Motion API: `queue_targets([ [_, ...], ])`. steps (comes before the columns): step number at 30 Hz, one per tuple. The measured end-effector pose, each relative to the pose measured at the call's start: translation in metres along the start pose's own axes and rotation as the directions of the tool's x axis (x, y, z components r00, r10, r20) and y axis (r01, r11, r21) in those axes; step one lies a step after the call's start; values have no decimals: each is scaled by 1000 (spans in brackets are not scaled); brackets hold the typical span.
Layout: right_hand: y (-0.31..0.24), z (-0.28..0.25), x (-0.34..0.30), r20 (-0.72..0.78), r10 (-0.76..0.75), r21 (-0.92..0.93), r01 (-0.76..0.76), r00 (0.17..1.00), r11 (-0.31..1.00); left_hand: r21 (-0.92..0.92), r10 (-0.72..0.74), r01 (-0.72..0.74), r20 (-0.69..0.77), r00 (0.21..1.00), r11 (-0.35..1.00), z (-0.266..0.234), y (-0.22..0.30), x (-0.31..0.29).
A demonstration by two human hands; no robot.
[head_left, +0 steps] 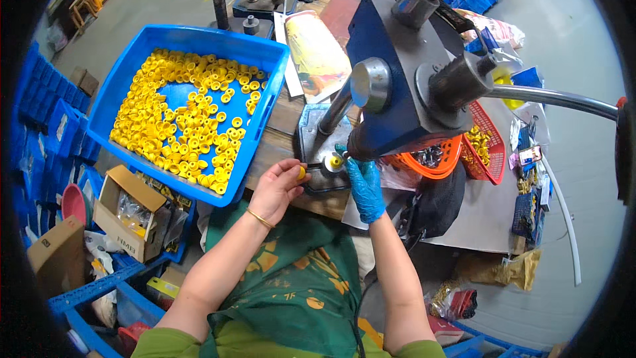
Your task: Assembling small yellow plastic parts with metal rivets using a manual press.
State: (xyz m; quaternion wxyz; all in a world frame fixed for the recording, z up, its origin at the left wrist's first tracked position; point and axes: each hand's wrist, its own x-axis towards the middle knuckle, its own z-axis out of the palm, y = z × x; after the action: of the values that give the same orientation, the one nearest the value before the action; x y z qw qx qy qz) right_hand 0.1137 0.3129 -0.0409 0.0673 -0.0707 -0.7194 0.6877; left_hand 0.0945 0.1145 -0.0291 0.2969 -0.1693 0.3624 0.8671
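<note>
My left hand, bare with a gold bangle at the wrist, pinches a small yellow plastic cap just left of the press. Another yellow cap sits on the round die of the press base. Close against its right side is my right hand in a blue glove, thumb and fingers drawn together. What those fingertips hold, if anything, is too small to make out. Above them stands the dark blue hand press, its ram partly hiding the die area.
A large blue tray of loose yellow caps stands at the left. Right of the press are an orange basket with small metal parts and a red basket with brass-coloured parts. The press's long steel lever reaches out rightward. A cardboard box sits below the tray.
</note>
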Motion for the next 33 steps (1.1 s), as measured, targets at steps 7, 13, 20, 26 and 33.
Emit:
queue_targets([
  [7,19,3,6,78,-63,-118,72,995,990,1,16,-16,-17,1000,1000,-12,-1,-6],
  [13,1,8,-2,62,-62,-295,78,996,952,16,13,-12,-23,1000,1000,-10,-1,-6],
  [20,-19,-8,5,185,-45,-439,124,982,890,127,40,-44,31,999,991,0,-6,-3],
  [26,-164,-45,11,-336,-172,-131,134,926,982,324,100,-123,84,991,938,4,-2,-5],
  [33,-348,-130,27,629,-656,510,415,417,753,263,-30,11,67,997,965,25,-9,-7],
])
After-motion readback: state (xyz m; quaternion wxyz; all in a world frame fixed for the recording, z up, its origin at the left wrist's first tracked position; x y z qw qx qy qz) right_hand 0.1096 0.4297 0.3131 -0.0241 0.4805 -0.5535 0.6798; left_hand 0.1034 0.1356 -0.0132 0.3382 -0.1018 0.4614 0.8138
